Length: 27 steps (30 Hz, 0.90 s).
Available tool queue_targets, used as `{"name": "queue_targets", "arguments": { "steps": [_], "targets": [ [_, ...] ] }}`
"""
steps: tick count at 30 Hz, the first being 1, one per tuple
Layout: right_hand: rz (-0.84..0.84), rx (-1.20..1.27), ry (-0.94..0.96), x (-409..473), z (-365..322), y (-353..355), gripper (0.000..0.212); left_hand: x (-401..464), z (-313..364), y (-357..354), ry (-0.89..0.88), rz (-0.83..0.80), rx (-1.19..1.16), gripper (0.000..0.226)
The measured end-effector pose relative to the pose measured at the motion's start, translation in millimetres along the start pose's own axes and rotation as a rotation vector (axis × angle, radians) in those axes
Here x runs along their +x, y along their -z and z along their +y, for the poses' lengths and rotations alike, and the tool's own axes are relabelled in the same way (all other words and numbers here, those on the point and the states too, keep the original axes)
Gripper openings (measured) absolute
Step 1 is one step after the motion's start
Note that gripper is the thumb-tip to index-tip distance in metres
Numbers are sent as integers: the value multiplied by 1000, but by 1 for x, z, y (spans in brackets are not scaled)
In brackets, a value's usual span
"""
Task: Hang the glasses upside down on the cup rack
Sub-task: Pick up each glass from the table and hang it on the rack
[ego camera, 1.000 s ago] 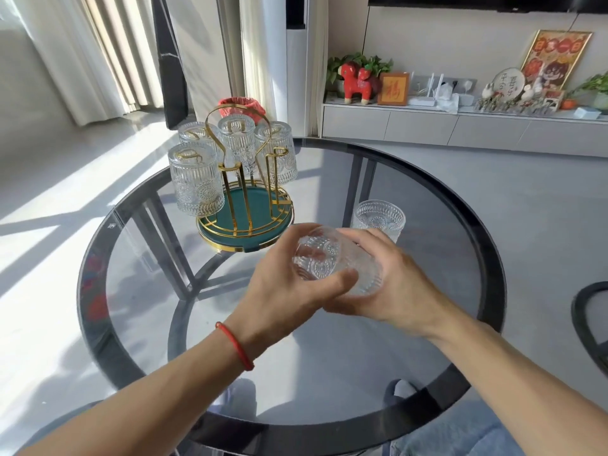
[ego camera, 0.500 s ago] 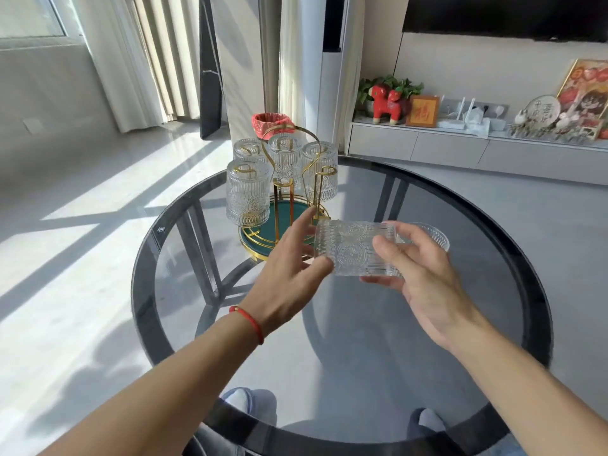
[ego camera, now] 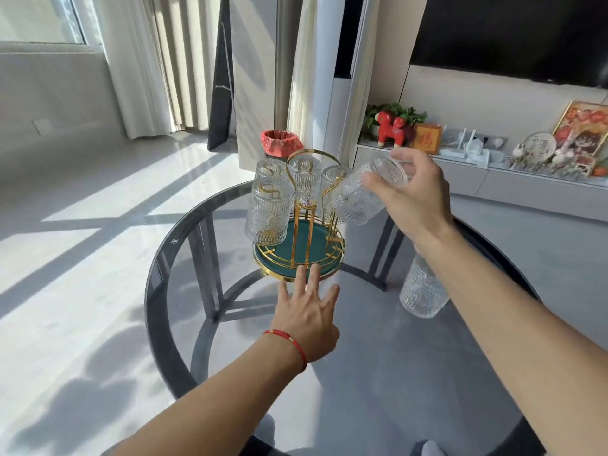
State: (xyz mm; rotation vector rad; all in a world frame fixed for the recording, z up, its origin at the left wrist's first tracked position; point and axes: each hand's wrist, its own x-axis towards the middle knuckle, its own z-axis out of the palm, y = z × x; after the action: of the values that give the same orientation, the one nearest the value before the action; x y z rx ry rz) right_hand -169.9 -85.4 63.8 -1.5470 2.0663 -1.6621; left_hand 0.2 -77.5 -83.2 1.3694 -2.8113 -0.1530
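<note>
A gold wire cup rack (ego camera: 304, 205) on a round green tray (ego camera: 297, 243) stands at the far side of the glass table. Several embossed clear glasses (ego camera: 268, 209) hang upside down on its pegs. My right hand (ego camera: 416, 195) grips another embossed glass (ego camera: 357, 199), tilted with its mouth down and left, right beside the rack's right pegs. My left hand (ego camera: 307, 307) is empty with fingers spread, its fingertips at the tray's front rim. One more glass (ego camera: 422, 287) stands on the table, partly behind my right forearm.
The round smoked-glass table (ego camera: 184, 258) has a dark rim and crossed legs showing through it. A red-lined bin (ego camera: 281, 146) sits on the floor behind the rack. A low cabinet (ego camera: 526, 189) with ornaments runs along the right wall.
My left hand let go of the glass and dropped to the tray's front rim. My right hand carried the glass up and forward to the rack's right side, tilting it mouth-down.
</note>
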Motion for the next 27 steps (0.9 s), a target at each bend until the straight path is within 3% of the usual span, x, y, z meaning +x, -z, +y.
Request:
{"name": "queue_targets", "arguments": {
  "steps": [16,23,27],
  "targets": [
    [-136,-256,81,-12,21,-64,65,0,-1,0,-4,47,14,45],
    [-204,-237,114,-31,30,-49,74,-1,4,7,19,48,50,41],
    [-140,-272,185,-55,47,-15,61,3,12,17,65,183,-25,40]
  ]
}}
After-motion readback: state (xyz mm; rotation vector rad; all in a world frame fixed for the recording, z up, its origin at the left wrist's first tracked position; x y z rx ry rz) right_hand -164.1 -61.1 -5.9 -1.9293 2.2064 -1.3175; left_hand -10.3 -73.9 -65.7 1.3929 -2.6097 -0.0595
